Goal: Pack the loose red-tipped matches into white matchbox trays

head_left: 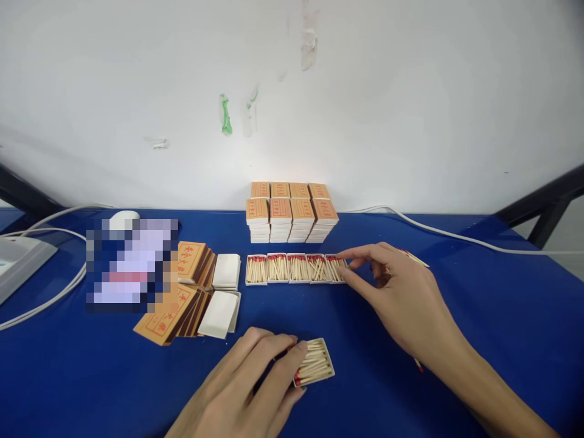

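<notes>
My left hand (255, 377) has its fingers closed on the left end of a matchbox tray (317, 360), filled with red-tipped matches, low in the head view. Farther off, several filled matchbox trays stand side by side in a row (298, 269). The thumb and index finger of my right hand (401, 292) pinch the tray (336, 267) at the row's right end, against its neighbour. Loose matches (415, 258) show partly behind my right hand, which hides the rest.
Stacked matchboxes (291, 213) stand behind the row by the wall. Orange matchbox sleeves (166, 310) and white trays (220, 313) lie left, beside a pixelated patch (132, 267) and a white mouse (124, 220). White cables (438, 231) cross the blue table (365, 401).
</notes>
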Available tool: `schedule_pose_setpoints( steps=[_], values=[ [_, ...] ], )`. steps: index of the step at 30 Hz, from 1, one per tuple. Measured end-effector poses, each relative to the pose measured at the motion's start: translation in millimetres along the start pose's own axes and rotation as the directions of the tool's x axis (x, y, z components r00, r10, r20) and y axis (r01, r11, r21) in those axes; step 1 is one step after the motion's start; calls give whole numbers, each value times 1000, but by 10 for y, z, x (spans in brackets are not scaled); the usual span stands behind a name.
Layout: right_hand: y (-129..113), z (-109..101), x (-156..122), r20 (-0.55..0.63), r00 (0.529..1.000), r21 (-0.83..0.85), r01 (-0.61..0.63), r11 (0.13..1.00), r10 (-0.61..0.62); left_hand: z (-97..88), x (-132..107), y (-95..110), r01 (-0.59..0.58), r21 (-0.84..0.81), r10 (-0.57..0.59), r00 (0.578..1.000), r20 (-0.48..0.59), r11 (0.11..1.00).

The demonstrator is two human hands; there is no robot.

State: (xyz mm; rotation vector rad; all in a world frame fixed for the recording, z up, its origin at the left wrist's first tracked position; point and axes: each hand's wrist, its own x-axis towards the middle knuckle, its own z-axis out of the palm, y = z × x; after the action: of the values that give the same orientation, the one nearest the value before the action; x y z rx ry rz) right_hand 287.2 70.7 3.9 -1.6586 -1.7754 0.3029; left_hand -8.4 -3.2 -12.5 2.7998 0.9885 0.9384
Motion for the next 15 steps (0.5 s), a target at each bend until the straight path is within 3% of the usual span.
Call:
schedule_pose_setpoints(
  steps=[15],
  values=[
    [96, 49, 35, 62, 996, 45, -67, 997, 65, -23, -3, 4, -10, -2, 10, 999, 43, 1000]
  ],
)
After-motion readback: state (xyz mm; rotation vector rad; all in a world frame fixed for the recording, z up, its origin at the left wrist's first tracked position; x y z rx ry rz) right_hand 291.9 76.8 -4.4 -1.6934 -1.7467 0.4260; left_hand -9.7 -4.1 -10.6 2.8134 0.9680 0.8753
